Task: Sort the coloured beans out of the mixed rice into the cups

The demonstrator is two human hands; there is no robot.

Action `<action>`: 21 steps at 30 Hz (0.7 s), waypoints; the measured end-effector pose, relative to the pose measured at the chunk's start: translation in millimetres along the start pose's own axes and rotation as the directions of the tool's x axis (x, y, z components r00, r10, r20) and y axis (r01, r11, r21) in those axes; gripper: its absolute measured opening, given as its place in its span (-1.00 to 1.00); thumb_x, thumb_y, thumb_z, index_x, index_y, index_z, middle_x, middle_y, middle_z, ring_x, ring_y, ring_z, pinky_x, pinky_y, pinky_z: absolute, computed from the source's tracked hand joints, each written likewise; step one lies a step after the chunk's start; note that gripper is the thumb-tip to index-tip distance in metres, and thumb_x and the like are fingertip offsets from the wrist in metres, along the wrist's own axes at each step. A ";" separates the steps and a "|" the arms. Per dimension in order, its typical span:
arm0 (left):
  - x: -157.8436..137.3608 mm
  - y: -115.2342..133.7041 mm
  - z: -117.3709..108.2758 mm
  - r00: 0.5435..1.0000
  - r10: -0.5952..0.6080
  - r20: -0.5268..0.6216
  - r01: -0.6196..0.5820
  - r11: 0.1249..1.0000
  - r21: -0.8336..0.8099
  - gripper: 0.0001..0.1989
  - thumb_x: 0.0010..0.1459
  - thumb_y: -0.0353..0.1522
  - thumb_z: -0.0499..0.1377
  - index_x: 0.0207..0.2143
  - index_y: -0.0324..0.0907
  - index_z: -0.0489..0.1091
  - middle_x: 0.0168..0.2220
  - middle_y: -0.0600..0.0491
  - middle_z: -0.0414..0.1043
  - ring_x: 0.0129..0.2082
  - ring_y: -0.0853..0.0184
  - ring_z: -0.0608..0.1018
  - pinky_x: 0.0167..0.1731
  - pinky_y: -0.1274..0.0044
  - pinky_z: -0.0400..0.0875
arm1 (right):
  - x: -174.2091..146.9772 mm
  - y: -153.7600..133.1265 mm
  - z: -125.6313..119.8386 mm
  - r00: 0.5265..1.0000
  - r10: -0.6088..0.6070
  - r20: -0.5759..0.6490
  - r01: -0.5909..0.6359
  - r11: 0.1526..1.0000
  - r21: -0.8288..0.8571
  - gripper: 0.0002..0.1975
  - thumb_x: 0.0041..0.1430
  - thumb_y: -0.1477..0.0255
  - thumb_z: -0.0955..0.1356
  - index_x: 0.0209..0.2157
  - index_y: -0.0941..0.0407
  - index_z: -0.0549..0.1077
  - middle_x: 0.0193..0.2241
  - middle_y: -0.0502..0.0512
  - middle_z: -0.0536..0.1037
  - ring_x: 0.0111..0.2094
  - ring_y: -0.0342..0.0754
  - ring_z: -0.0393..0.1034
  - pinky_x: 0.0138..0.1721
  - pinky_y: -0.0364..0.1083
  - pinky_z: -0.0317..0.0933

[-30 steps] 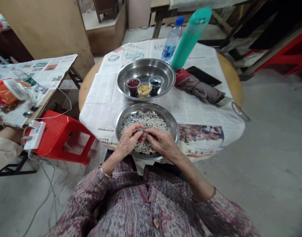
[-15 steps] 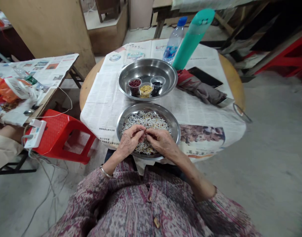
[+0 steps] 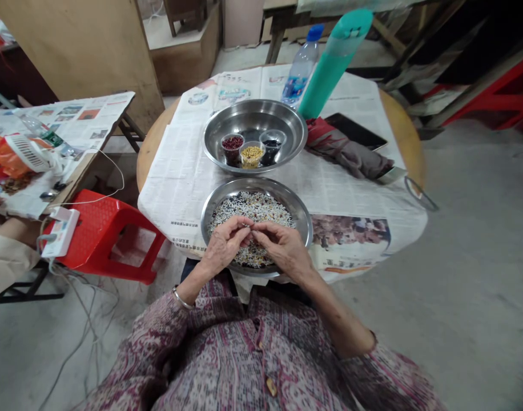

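Note:
Over the near metal bowl (image 3: 305, 220), my left hand (image 3: 227, 240) and my right hand (image 3: 282, 245) meet with thumbs and fingertips pinched together. Whatever sits between the fingertips is too small to name. Spread in the bowl is a mix of white grains (image 3: 261, 208) with yellow, dark red and black bits. Just behind stands a wider metal bowl (image 3: 253, 114). It holds three clear cups: one of red beans (image 3: 233, 142), one of yellow kernels or beans (image 3: 252, 153), and one of black beans (image 3: 272, 144).
Newspaper (image 3: 171, 188) covers the round table. At its back right are a water bottle (image 3: 300, 68), a tall green bottle-like container (image 3: 336, 63), a folded umbrella (image 3: 351, 149) and a dark flat device (image 3: 358, 131). A red stool (image 3: 111, 234) with a power strip (image 3: 62, 234) stands left, near another person's arm.
Both hands stay pinched together over the near bowl with only slight finger movement. The view has shifted a little; the bowls and cups keep their places.

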State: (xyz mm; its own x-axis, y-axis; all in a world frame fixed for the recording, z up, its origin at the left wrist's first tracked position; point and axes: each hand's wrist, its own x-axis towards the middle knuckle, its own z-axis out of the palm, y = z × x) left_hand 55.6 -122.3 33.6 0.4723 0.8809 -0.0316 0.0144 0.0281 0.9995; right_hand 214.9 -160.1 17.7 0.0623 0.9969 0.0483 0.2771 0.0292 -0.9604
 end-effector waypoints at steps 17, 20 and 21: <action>-1.5 0.9 1.8 0.999 0.034 -0.019 -0.033 0.997 0.063 -0.89 0.28 -0.42 0.10 -0.17 -0.21 0.39 -0.46 0.14 0.35 -0.47 0.47 0.39 -0.40 0.60 0.35 | -3.9 -2.3 2.0 0.999 0.026 -0.039 -0.024 0.998 0.059 -0.71 0.16 0.23 0.35 -0.26 0.12 0.61 -0.39 0.07 0.65 -0.41 -0.06 0.46 -0.36 -0.08 0.33; -1.4 0.8 2.1 1.000 0.022 -0.017 -0.021 0.998 0.055 -0.89 0.28 -0.43 0.10 -0.17 -0.21 0.39 -0.46 0.14 0.36 -0.47 0.47 0.40 -0.40 0.59 0.36 | -3.6 -2.3 1.6 0.999 0.038 -0.025 -0.036 0.996 0.078 -0.71 0.16 0.22 0.36 -0.26 0.12 0.61 -0.39 0.07 0.65 -0.39 -0.06 0.47 -0.34 -0.07 0.33; -1.3 1.0 2.1 1.000 0.017 -0.018 -0.016 0.998 0.056 -0.89 0.27 -0.44 0.10 -0.17 -0.21 0.39 -0.46 0.14 0.36 -0.47 0.46 0.41 -0.39 0.59 0.37 | -3.2 -2.1 1.4 0.999 0.044 -0.014 -0.042 0.995 0.087 -0.72 0.15 0.22 0.36 -0.26 0.12 0.61 -0.38 0.07 0.65 -0.39 -0.06 0.47 -0.33 -0.07 0.33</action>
State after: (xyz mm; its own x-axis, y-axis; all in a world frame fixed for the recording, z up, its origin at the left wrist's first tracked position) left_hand 56.9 -124.3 34.6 0.4567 0.8895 -0.0148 0.0565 -0.0124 0.9983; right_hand 212.8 -163.3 19.1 0.0880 0.9961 0.0102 0.1902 -0.0068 -0.9817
